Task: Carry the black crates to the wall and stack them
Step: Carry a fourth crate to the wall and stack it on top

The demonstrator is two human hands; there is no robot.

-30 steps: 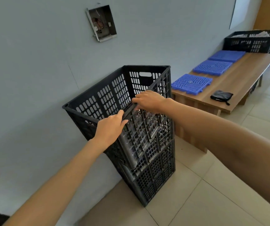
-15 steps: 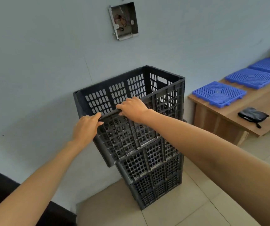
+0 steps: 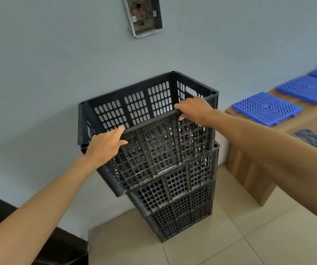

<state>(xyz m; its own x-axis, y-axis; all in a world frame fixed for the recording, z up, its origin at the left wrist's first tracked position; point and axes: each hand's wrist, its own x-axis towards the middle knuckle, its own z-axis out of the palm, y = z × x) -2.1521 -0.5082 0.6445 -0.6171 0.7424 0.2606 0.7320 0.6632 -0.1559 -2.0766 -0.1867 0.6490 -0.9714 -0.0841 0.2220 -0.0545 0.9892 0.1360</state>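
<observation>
A stack of black perforated crates stands on the tiled floor against the pale blue wall. The top crate (image 3: pixel 153 148) sits nested in the lower crates (image 3: pixel 180 205), with its left end jutting out past them. My left hand (image 3: pixel 104 146) holds the near rim of the top crate at its left part, fingers curled over the edge. My right hand (image 3: pixel 195 109) grips the same rim near the right corner. The inside of the top crate looks empty.
A low wooden table (image 3: pixel 306 121) stands to the right, close to the stack, with blue grid tiles (image 3: pixel 266 109) and a black pouch (image 3: pixel 310 137) on it. An open electrical box (image 3: pixel 144 16) is set in the wall above. A dark object (image 3: pixel 62 247) lies at the lower left.
The top crate has swung round from a tilted, skewed pose to sit more level on the stack. Both hands stayed on its near rim and have spread further apart; my view shifted left.
</observation>
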